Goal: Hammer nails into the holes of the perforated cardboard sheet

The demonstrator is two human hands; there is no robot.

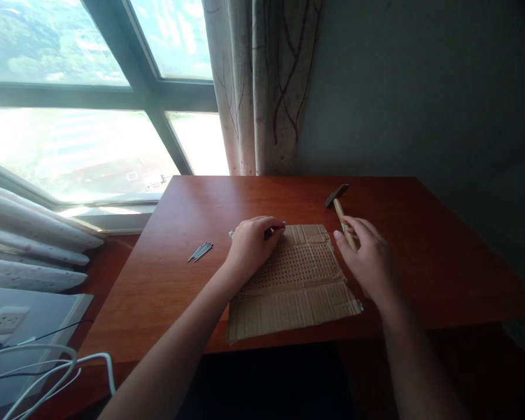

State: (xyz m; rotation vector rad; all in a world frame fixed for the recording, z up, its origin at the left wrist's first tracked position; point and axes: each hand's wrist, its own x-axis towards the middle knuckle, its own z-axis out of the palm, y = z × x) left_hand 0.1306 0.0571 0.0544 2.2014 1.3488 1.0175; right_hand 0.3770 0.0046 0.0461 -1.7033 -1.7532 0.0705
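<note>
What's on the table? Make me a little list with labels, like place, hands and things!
Place: wooden table beside a window and a curtain
Left hand: fingers curled at the far edge of the cardboard; whether they pinch anything is too small to tell
Right hand: fingers laid over the handle of the hammer
Hammer: lies by the cardboard's far right corner, head pointing away
Cardboard: flat, with rows of small holes
Nails: small bunch to the left of the left hand
Also: white cables at lower left
</note>
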